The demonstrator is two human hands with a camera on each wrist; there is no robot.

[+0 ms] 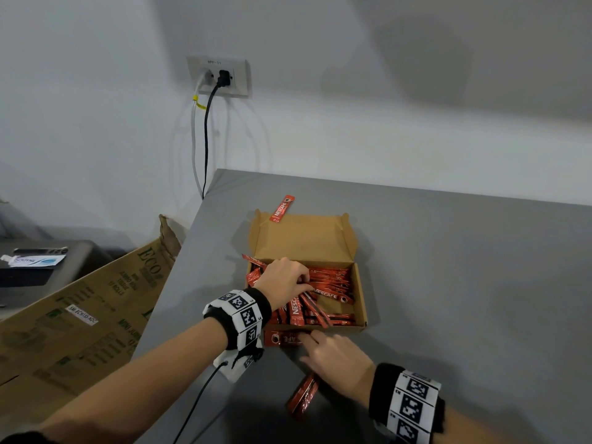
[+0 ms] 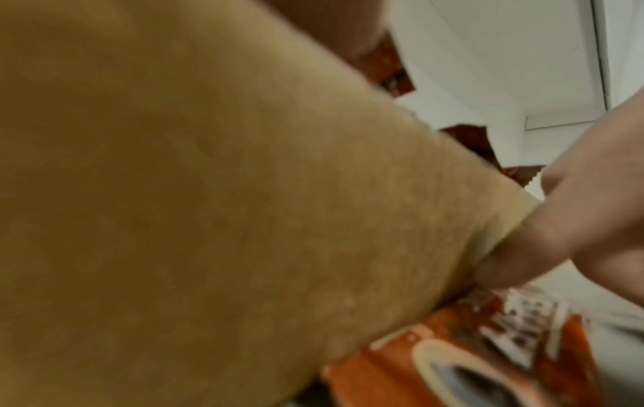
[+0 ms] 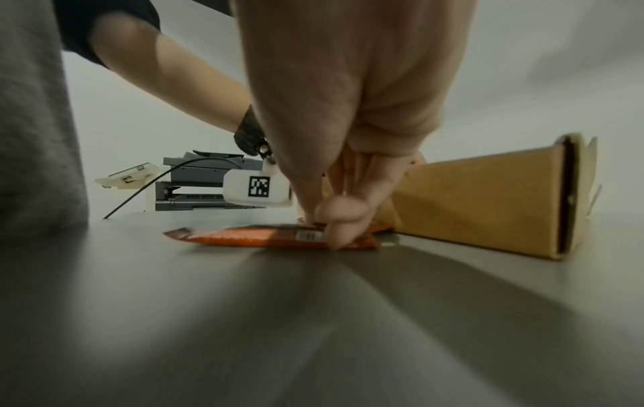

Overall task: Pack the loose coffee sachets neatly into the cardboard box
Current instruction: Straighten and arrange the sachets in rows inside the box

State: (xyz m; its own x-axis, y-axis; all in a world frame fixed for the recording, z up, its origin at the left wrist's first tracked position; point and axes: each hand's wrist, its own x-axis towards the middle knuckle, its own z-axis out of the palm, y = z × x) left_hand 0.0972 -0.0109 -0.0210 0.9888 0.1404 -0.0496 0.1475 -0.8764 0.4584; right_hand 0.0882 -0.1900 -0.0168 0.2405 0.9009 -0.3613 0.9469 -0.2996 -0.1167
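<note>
A grey table [image 1: 448, 283] stands against a white wall. On it sits the cardboard box [image 1: 361, 296] with its lid open, and many red coffee sachets [image 1: 333, 277] lie inside. The left hand [image 1: 283, 280] is over the box, its curled fingers pinching a sachet in the pile under it. Just in front of the box, the right hand [image 1: 339, 357] presses its fingertips on a loose sachet [image 3: 272, 236] lying flat on the table. Another loose sachet [image 1: 302, 397] lies under that wrist. One more sachet [image 1: 282, 209] rests on the far lid edge, beyond both hands.
</note>
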